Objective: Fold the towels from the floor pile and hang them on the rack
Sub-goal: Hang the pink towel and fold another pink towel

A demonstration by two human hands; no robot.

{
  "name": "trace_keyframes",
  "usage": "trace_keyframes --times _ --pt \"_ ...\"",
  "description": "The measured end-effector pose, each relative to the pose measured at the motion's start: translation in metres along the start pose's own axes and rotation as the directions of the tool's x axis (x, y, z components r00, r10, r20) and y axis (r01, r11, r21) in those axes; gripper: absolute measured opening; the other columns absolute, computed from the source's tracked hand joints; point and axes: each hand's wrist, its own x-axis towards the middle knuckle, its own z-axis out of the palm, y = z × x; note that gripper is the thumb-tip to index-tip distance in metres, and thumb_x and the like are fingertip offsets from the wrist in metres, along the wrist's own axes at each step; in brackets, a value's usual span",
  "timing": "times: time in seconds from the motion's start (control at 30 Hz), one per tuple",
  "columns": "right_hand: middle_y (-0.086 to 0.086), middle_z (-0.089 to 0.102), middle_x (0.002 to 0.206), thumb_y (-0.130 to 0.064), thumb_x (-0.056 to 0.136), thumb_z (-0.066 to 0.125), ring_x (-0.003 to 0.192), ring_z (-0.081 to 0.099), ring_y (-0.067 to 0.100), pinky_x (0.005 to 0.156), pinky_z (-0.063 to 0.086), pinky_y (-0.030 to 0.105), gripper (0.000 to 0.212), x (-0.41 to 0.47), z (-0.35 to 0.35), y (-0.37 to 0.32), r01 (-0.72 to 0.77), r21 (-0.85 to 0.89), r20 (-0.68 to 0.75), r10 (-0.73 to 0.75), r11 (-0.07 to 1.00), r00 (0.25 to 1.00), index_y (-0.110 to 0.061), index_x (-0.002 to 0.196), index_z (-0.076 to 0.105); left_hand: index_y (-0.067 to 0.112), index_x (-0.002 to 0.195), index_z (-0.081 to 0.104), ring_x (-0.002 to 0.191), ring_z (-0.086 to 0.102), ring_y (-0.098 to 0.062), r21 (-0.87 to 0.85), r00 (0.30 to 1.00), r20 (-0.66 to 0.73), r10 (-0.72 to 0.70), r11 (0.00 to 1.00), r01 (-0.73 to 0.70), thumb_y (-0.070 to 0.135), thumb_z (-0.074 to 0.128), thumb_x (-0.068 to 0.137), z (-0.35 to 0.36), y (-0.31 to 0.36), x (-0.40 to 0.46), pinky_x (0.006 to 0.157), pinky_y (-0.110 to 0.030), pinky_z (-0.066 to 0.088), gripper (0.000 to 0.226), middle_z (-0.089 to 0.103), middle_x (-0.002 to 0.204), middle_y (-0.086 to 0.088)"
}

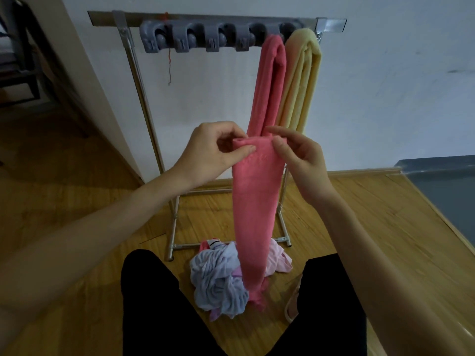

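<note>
While the left hand (213,147) and right hand (299,160) each pinch the top edge of a folded pink towel (253,206), it hangs down to the floor pile (221,281). Behind it, another pink towel (270,80) and a yellow towel (300,80) hang side by side on the rack (123,24).
</note>
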Motion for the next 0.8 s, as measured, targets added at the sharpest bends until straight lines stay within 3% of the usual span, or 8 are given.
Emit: trace_keyframes --times 0.07,0.17,0.3,0.37,0.47,0.6,0.7,0.8 --pt "0.017 0.070 0.104 -0.009 0.092 0.060 0.099 0.067 0.025 0.086 0.056 0.036 0.024 -0.001 -0.005 -0.001 -0.022 0.026 0.051 0.021 0.999 0.998 0.001 0.113 0.065 0.006 0.091 0.070 0.072 0.066 -0.013 -0.001 1.000 -0.026 0.016 1.000 -0.016 0.015 0.074 0.081 0.003 0.003 0.005 0.068 -0.027 0.057 0.013 0.069 0.080 -0.002" --pt "0.001 0.074 0.091 -0.007 0.089 0.063 0.088 0.067 0.017 0.079 0.055 0.033 0.013 0.000 -0.006 0.001 -0.029 -0.033 0.074 0.031 0.999 0.997 -0.012 0.098 0.071 0.008 0.091 0.068 0.075 0.066 -0.018 -0.024 0.998 -0.061 0.017 1.000 -0.018 0.014 0.074 0.081 0.007 0.000 0.003 0.069 -0.034 0.058 0.013 0.068 0.082 -0.004" --pt "0.013 0.070 0.091 -0.010 0.091 0.062 0.084 0.065 0.015 0.074 0.055 0.031 0.012 0.000 0.004 0.003 -0.022 -0.114 0.031 0.025 0.993 0.999 -0.007 0.099 0.070 0.016 0.097 0.062 0.083 0.066 -0.011 -0.247 0.989 0.051 -0.141 0.958 0.149 0.014 0.081 0.066 0.011 -0.027 -0.016 0.077 -0.026 0.056 0.037 0.066 0.091 0.002" --pt "0.008 0.068 0.084 -0.012 0.092 0.061 0.078 0.062 0.012 0.068 0.052 0.035 0.012 -0.002 0.013 0.005 -0.040 -0.127 -0.018 0.038 0.991 0.999 -0.006 0.099 0.069 0.020 0.101 0.061 0.087 0.067 -0.007 -0.261 0.941 0.176 -0.289 0.908 0.327 0.007 0.084 0.059 0.016 -0.056 -0.036 0.079 -0.025 0.055 0.050 0.068 0.096 0.006" --pt "0.001 0.062 0.074 -0.016 0.093 0.061 0.071 0.057 0.017 0.061 0.051 0.046 0.009 -0.004 0.025 0.008 -0.082 -0.104 -0.077 0.074 0.991 0.994 -0.012 0.093 0.069 0.019 0.095 0.070 0.084 0.070 -0.011 -0.196 0.844 0.310 -0.438 0.839 0.507 -0.002 0.082 0.061 0.031 -0.103 -0.080 0.079 -0.031 0.056 0.042 0.075 0.088 0.006" --pt "0.011 0.061 0.078 -0.021 0.092 0.061 0.072 0.057 0.023 0.058 0.052 0.051 0.010 -0.004 0.036 0.006 -0.132 -0.022 -0.106 0.129 0.991 0.986 -0.015 0.093 0.070 0.030 0.078 0.075 0.081 0.071 -0.009 -0.130 0.755 0.381 -0.534 0.778 0.615 0.015 0.086 0.059 0.055 -0.133 -0.123 0.079 -0.028 0.056 0.027 0.075 0.082 0.008" --pt "0.009 0.063 0.079 -0.018 0.094 0.059 0.073 0.062 0.019 0.054 0.055 0.036 0.013 -0.004 0.036 0.002 -0.171 0.077 -0.174 0.182 0.982 0.968 -0.013 0.100 0.069 0.020 0.077 0.072 0.070 0.066 0.001 -0.099 0.695 0.361 -0.621 0.716 0.691 0.015 0.084 0.066 0.076 -0.144 -0.134 0.073 -0.021 0.054 0.017 0.072 0.070 0.013" --pt "0.002 0.062 0.070 -0.018 0.093 0.060 0.065 0.062 0.014 0.050 0.051 0.025 0.017 -0.003 0.023 0.007 -0.213 0.169 -0.395 0.264 0.962 0.880 -0.005 0.096 0.069 0.013 0.084 0.071 0.067 0.062 0.006 -0.041 0.640 0.409 -0.650 0.688 0.725 0.019 0.078 0.077 0.096 -0.149 -0.138 0.064 -0.009 0.048 0.011 0.069 0.068 0.015"
